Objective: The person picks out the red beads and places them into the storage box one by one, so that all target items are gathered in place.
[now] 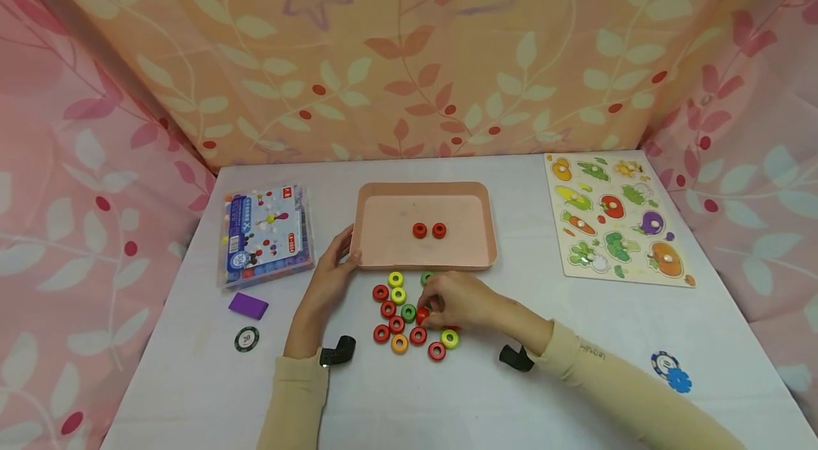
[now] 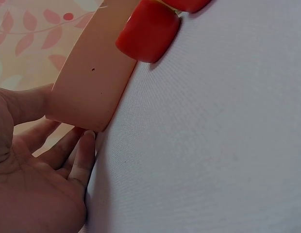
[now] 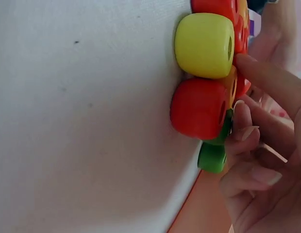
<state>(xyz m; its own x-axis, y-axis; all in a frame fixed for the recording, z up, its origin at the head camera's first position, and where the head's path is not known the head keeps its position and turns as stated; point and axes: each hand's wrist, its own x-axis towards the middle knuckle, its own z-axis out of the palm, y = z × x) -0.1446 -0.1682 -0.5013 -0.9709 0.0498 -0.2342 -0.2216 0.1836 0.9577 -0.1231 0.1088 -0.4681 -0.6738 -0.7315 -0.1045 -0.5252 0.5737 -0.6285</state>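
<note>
My left hand (image 1: 329, 280) grips the left front corner of a shallow pink tray (image 1: 386, 226); in the left wrist view the thumb lies on its rim and the fingers curl behind and under the edge. Two red beads (image 1: 439, 235) stand inside the tray. With thumb and fingertips my right hand (image 1: 463, 299) pinches a red bead (image 1: 422, 314) over the loose group in front of the tray. Around it lie several red, yellow, green and orange ring-shaped beads. A yellow bead (image 3: 201, 46) and a red bead (image 3: 195, 109) show large in the right wrist view.
A clear box of coloured pieces (image 1: 265, 237) lies at left, with a purple block (image 1: 248, 306) and a dark chip (image 1: 246, 339) nearer. On the right are a vegetable puzzle board (image 1: 588, 187) and a blue chip (image 1: 679, 380). Patterned curtains (image 1: 409, 67) enclose the table.
</note>
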